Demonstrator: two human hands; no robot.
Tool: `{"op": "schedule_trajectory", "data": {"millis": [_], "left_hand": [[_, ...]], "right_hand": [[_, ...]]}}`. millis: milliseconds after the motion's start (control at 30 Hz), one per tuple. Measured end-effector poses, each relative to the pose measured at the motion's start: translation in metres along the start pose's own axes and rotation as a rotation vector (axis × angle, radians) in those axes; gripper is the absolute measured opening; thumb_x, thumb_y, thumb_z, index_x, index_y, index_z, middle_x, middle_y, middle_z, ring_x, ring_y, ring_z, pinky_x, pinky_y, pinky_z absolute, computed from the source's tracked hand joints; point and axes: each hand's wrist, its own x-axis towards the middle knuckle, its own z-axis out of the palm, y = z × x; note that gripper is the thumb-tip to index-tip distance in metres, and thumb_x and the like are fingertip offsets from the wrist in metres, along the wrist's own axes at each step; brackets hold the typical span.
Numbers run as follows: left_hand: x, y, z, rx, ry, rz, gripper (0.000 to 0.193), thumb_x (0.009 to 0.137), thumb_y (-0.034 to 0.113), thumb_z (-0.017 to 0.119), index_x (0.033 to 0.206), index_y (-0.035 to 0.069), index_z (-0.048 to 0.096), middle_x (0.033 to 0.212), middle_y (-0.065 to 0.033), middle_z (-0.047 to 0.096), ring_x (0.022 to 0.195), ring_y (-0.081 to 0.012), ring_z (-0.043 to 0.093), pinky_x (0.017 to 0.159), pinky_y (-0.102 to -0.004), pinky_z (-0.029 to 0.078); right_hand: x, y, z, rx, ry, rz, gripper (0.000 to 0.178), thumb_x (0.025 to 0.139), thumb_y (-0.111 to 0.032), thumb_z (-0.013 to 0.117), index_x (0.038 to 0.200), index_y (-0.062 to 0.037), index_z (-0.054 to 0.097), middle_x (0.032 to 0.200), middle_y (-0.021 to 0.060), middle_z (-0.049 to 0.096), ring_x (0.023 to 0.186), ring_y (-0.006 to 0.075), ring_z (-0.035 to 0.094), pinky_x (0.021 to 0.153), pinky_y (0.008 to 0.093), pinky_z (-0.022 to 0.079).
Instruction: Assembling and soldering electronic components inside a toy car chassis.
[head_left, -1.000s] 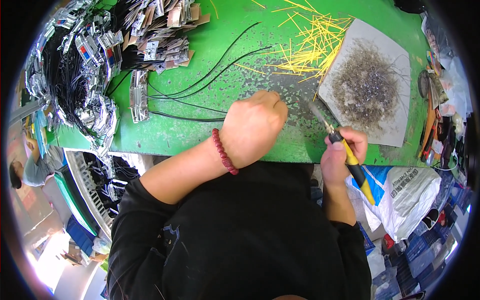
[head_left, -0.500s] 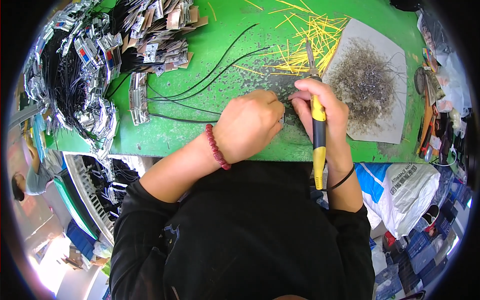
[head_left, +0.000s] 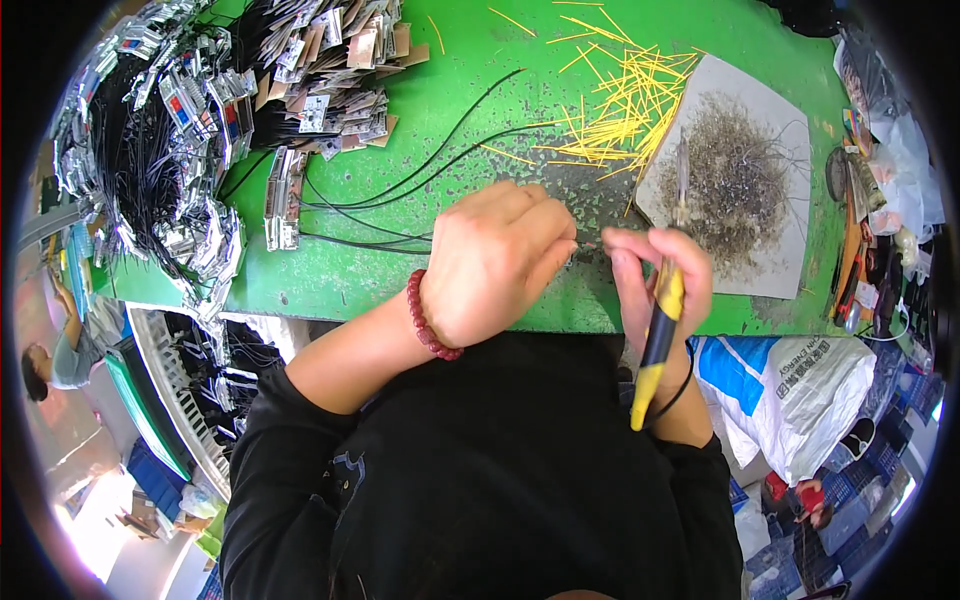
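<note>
My left hand (head_left: pixel 500 250), with a red bead bracelet (head_left: pixel 420 320) on its wrist, is closed in a pinch, knuckles up. What it holds is mostly hidden; a tiny pale bit shows by its fingertips. Several black wires (head_left: pixel 372 235) run from a stack of narrow silvery strips (head_left: pixel 284 200) toward and beneath this hand. In my right hand (head_left: pixel 665 270) lies a yellow-and-black soldering iron (head_left: pixel 659 340), its metal tip pointing away over a grey board. Thumb and forefinger of that hand reach toward the left fingertips, a small gap between them.
Beyond the hands lie scattered yellow wires (head_left: pixel 630 110). The grey board (head_left: pixel 790 270) at right bears a dark heap of solder debris (head_left: pixel 730 180). Wired silvery strips (head_left: pixel 190 235) pile at far left, near stacked circuit boards (head_left: pixel 350 100). A white sack (head_left: pixel 800 390) stands below the green table's edge.
My right hand has shifted nearer to me and slightly right, tilting the soldering iron so its tip leans right over the board. The left hand stays pinched, almost in place.
</note>
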Motion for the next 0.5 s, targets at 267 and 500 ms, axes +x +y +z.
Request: {"op": "schedule_trajectory", "data": {"millis": [267,500], "left_hand": [[-0.008,0.006,0.003,-0.043,0.003,-0.006,0.014,0.075,0.005,0.072,0.082,0.006,0.059,0.078,-0.0088,0.059,0.067,-0.0299,0.062,0.058,-0.0393,0.05],[-0.013,0.01,0.006,-0.145,-0.027,-0.05,0.015,0.074,-0.004,0.072,0.079,0.003,0.06,0.073,-0.0075,0.057,0.061,-0.0228,0.057,0.053,-0.0318,0.046]], "right_hand": [[-0.006,-0.01,0.001,0.097,-0.029,0.076,0.041,0.079,0.014,0.069,0.114,-0.0003,0.052,0.092,0.0162,0.072,0.087,0.0219,0.073,0.075,0.0317,0.059],[0.002,-0.019,0.002,0.098,-0.087,0.226,0.04,0.089,0.004,0.064,0.124,-0.0021,0.044,0.095,0.0185,0.069,0.084,0.017,0.068,0.07,0.0267,0.055]]}}
